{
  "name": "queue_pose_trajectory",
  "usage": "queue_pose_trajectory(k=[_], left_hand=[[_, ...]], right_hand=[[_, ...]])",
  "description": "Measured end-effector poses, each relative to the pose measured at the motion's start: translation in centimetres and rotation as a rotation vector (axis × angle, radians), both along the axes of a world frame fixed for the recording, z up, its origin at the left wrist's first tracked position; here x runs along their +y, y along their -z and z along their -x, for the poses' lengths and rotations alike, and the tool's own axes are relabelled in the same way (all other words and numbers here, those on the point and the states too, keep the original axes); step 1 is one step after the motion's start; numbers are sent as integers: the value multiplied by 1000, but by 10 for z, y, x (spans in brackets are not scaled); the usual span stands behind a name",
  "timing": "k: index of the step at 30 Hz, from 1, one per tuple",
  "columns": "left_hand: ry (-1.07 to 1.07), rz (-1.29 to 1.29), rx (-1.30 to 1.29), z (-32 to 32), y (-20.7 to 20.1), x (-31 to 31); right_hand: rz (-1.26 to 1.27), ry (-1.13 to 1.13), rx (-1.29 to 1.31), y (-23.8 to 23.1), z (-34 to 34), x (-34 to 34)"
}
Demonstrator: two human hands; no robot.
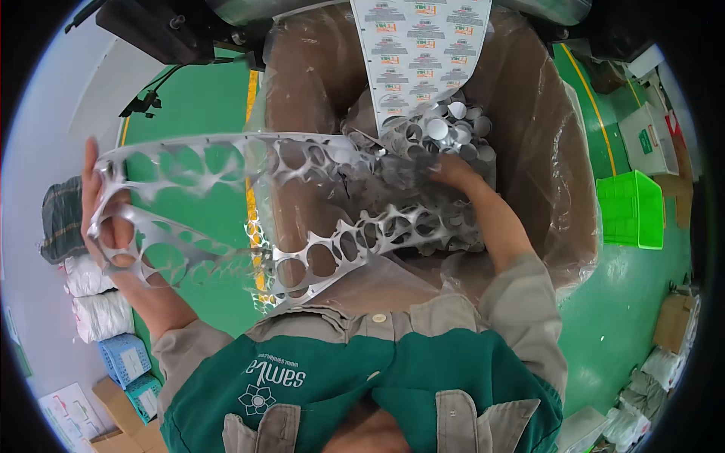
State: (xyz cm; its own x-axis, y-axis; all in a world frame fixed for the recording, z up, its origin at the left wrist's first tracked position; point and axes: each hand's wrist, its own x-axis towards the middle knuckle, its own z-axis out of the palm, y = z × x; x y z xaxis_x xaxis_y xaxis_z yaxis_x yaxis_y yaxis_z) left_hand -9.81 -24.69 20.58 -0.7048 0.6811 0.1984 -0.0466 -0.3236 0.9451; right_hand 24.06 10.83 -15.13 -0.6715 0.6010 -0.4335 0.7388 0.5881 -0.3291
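Note:
My left hand [109, 219] is closed on one end of a long silver foil strip [321, 253] punched with rows of round holes. The strip folds back on itself at that hand, so two lengths run rightward into a large brown carton [540, 143] lined with clear plastic. Inside the carton my right hand [457, 174] reaches toward the strip's far part, beside a heap of round silver foil lids [438, 128]. Its fingers are smeared by motion and partly hidden. A printed white sheet [423, 49] hangs down from above onto the heap.
Dark machine parts [151, 34] line the top edge. A bright green crate [630, 210] stands on the green floor to the right, below a white bin [648, 140]. Wrapped white bundles [102, 313] and a blue basket [124, 359] sit at the left.

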Motion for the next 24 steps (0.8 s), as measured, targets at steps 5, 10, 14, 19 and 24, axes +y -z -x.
queue_pose_trajectory(k=[5,10,14,19,24], left_hand=[[-473,892,1217,52,16,-49],[154,601,1360,-32,32,36],[360,774,1539,-52,72,58],[456,715,1634,-34,81,96],[504,517,1668,-40,90,112]], right_hand=[[198,-310,-466,-70,6,-3],[667,-72,331,-212,29,-6],[1248,-25,1359,-206,5,24],[643,796,999,-25,-26,80],[-55,24,-232,-30,-6,15]])
